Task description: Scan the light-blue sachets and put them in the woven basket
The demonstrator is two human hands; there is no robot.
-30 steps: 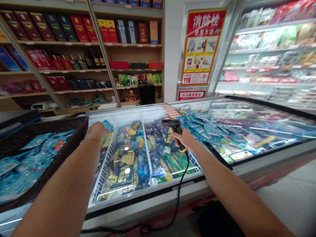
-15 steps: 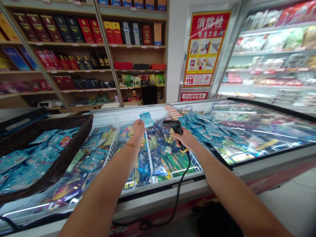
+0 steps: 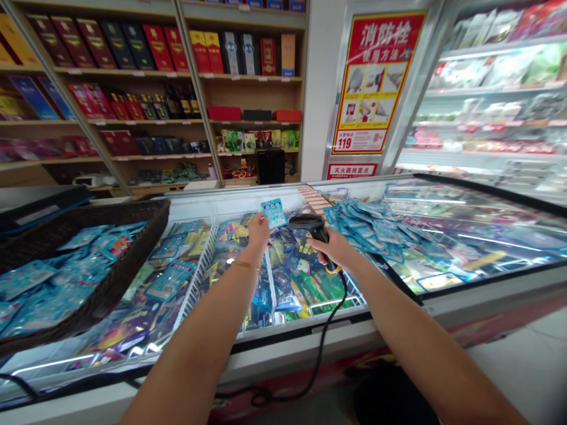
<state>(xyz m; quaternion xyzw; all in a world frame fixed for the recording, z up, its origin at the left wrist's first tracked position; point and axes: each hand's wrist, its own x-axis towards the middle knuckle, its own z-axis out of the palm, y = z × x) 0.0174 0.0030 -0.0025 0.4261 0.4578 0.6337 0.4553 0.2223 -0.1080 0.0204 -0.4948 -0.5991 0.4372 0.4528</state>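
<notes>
Left hand [image 3: 258, 236]: fingers pinching flat blue plastic packet [image 3: 274, 213]. Right hand [image 3: 335, 248]: fingers around black plastic scanner [image 3: 308, 222]. White chest freezer [image 3: 287, 346] beneath; tan wooden shelving [image 3: 252, 92] far left.

A thin, golden-brown, band-shaped bracelet [image 3: 245, 265] of indistinct material is encircling the left wrist, toward seven o'clock from the view's centre. The left forearm [image 3: 197, 336], at seven o'clock, and right forearm [image 3: 420, 330], at four o'clock, are appearing bare.
</notes>
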